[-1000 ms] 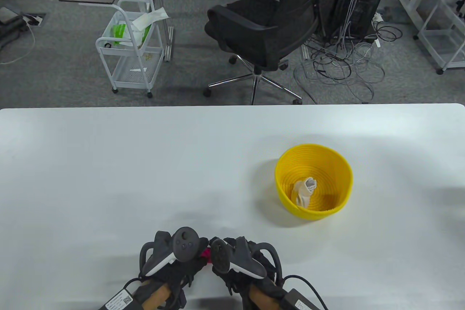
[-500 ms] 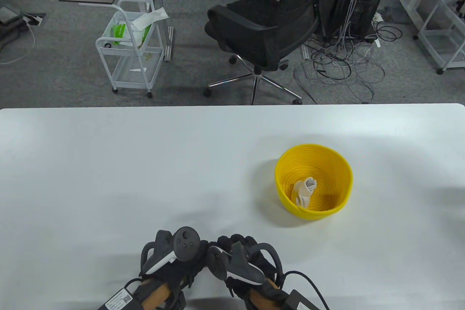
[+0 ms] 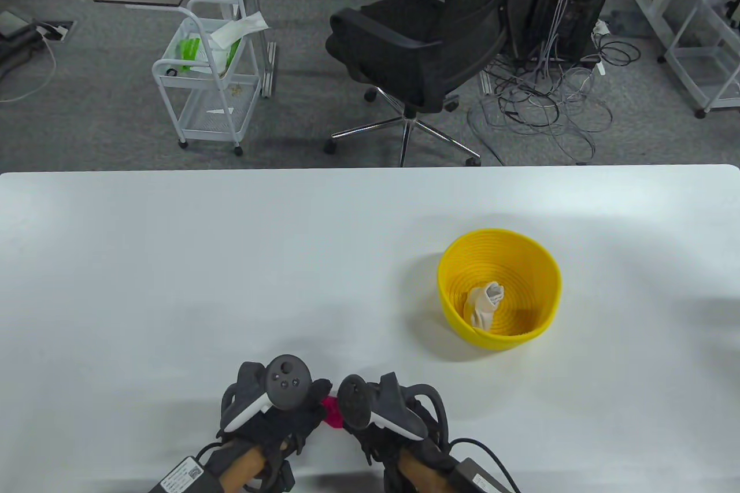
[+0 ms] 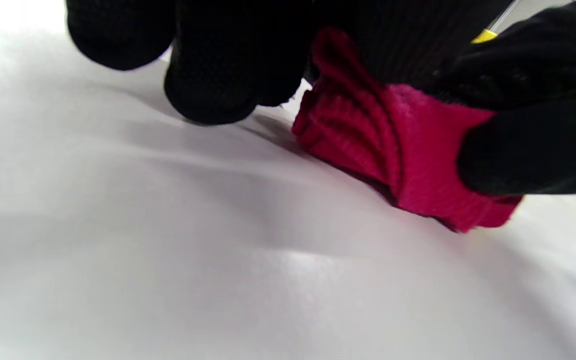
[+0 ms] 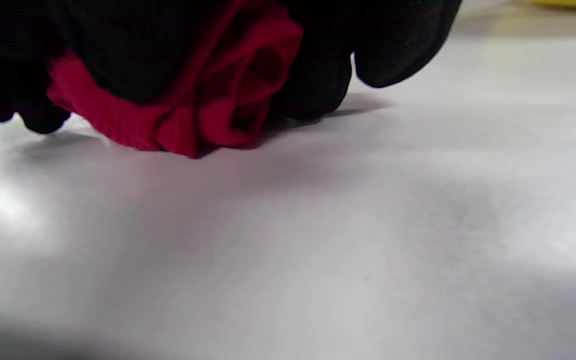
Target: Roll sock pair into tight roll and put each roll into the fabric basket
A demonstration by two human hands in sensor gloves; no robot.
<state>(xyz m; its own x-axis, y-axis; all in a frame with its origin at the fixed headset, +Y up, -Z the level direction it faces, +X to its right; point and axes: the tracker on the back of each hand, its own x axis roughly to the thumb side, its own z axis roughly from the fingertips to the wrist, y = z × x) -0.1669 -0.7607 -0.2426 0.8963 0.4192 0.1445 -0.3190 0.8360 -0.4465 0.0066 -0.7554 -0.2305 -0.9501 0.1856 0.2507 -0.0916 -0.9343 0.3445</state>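
My left hand [image 3: 272, 418] and right hand [image 3: 393, 421] sit together at the near edge of the white desk [image 3: 173, 262], fingers [image 4: 218, 75] of both curled round the red sock roll [image 4: 403, 165] resting on it. The yellow basket [image 3: 546, 279] stands well apart toward the right, holding a cream sock roll [image 3: 484, 302]. Bare desk spreads left and far; beyond its far edge, an office chair [image 3: 428, 48] and white cart [image 3: 208, 77].
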